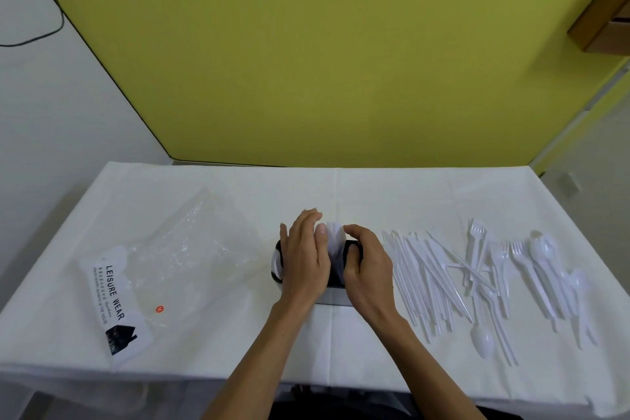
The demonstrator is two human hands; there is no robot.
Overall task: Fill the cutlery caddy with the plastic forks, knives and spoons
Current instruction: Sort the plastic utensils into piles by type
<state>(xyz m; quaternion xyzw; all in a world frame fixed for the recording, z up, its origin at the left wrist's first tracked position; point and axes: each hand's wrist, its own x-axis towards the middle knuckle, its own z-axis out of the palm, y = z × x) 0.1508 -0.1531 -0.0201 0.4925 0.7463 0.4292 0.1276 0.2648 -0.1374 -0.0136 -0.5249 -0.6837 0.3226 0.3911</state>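
A dark cutlery caddy (335,295) stands at the table's middle, mostly covered by both hands. White plastic pieces (333,235) stick up from it between the hands. My left hand (303,259) lies flat over the caddy's left side, fingers pressed against those pieces. My right hand (366,266) curls over its right side, fingertips touching the same white pieces. To the right lie a row of white knives (422,276), several forks (477,249) and several spoons (545,269). One spoon (482,343) lies alone near the front.
A crumpled clear plastic bag (184,242) with a printed "LEISURE WEAR" card (114,300) lies on the left of the white tablecloth (238,187). A yellow-green wall rises behind the table. The table's front edge runs just below my forearms.
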